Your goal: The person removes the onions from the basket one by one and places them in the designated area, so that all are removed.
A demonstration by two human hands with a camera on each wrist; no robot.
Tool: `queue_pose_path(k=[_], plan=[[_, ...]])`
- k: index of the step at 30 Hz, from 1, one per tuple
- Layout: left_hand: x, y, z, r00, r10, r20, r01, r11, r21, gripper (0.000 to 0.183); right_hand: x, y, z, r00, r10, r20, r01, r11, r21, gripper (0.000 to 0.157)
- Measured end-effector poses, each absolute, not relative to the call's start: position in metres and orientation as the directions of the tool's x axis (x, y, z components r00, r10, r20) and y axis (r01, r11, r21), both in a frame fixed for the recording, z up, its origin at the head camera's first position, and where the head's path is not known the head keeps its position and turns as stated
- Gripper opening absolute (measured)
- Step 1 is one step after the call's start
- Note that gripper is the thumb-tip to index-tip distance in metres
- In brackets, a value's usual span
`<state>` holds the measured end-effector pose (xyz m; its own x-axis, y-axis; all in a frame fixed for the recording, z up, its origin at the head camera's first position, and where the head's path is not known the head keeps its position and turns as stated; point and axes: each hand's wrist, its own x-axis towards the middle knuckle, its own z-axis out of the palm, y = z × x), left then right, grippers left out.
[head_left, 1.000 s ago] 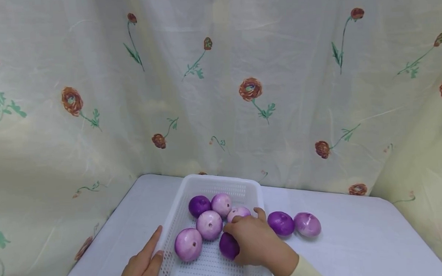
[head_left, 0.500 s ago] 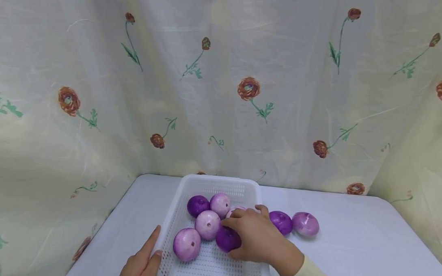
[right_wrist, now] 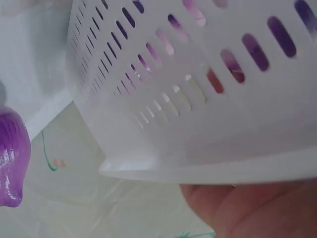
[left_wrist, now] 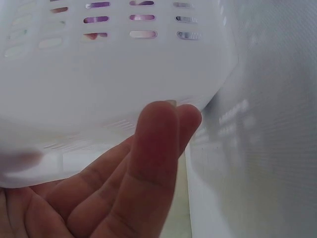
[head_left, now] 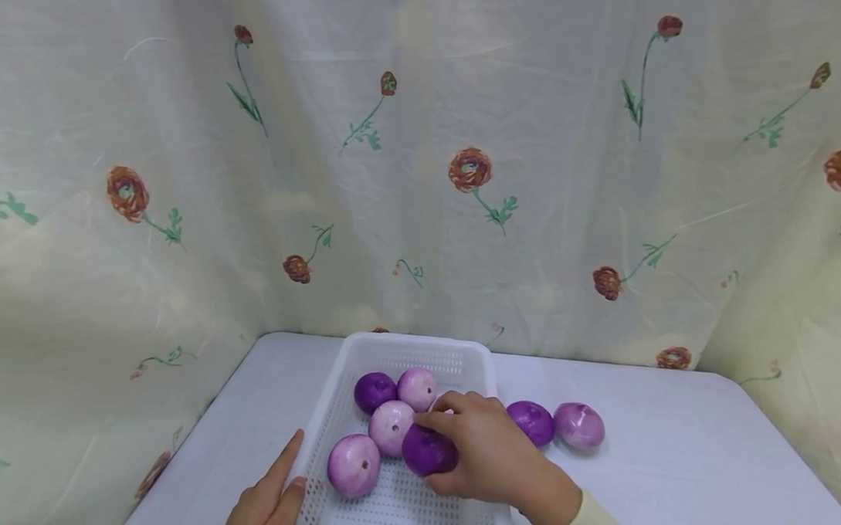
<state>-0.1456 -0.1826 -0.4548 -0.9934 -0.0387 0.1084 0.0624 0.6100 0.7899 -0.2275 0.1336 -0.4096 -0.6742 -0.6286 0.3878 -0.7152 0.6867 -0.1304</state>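
Inside a white perforated basket (head_left: pixel 395 518), my right hand (head_left: pixel 493 453) grips a dark purple onion (head_left: pixel 427 450) between thumb and fingers. Paler onions lie around it: one in the middle (head_left: pixel 391 429), one at front left (head_left: pixel 354 466) and one at the back (head_left: pixel 416 388). A dark onion (head_left: pixel 375 392) sits at the back left. Another pale onion is mostly covered by my right hand. My left hand (head_left: pixel 265 503) holds the basket's left rim, and in the left wrist view its fingers (left_wrist: pixel 156 148) lie along the outer wall, with the thumb hidden.
Two more onions rest on the white table (head_left: pixel 677 447) right of the basket: a dark one (head_left: pixel 532 423) and a lighter one (head_left: pixel 580 425). A flower-printed curtain (head_left: pixel 551 211) hangs behind and at both sides.
My right hand has shifted the dark onion slightly back and left, close against the middle pale onion. It now covers most of the pale onion behind. My left hand stays on the rim.
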Motion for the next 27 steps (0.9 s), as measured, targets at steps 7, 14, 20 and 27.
queue_pose_path(k=[7, 14, 20, 27], plan=[[-0.145, -0.182, -0.454, -0.995, -0.041, 0.093, 0.049, 0.605, 0.795, 0.060, -0.222, 0.143, -0.410, -0.665, -0.553, 0.503, -0.718, 0.659, -0.225, 0.070], [-0.146, -0.183, -0.454, -0.996, -0.039, 0.085, 0.044, 0.601, 0.798, 0.060, -0.215, 0.157, -0.406, -0.704, -0.439, 0.558, -0.671, 0.667, -0.322, 0.072], [-0.146, -0.184, -0.455, -0.996, -0.040, 0.083, 0.043, 0.601, 0.798, 0.059, -0.214, 0.171, -0.401, -0.693, -0.397, 0.601, -0.664, 0.676, -0.319, 0.074], [-0.146, -0.185, -0.455, -0.996, -0.038, 0.081, 0.041, 0.608, 0.793, 0.060, -0.221, 0.198, -0.390, -0.699, -0.340, 0.630, -0.639, 0.692, -0.336, 0.077]])
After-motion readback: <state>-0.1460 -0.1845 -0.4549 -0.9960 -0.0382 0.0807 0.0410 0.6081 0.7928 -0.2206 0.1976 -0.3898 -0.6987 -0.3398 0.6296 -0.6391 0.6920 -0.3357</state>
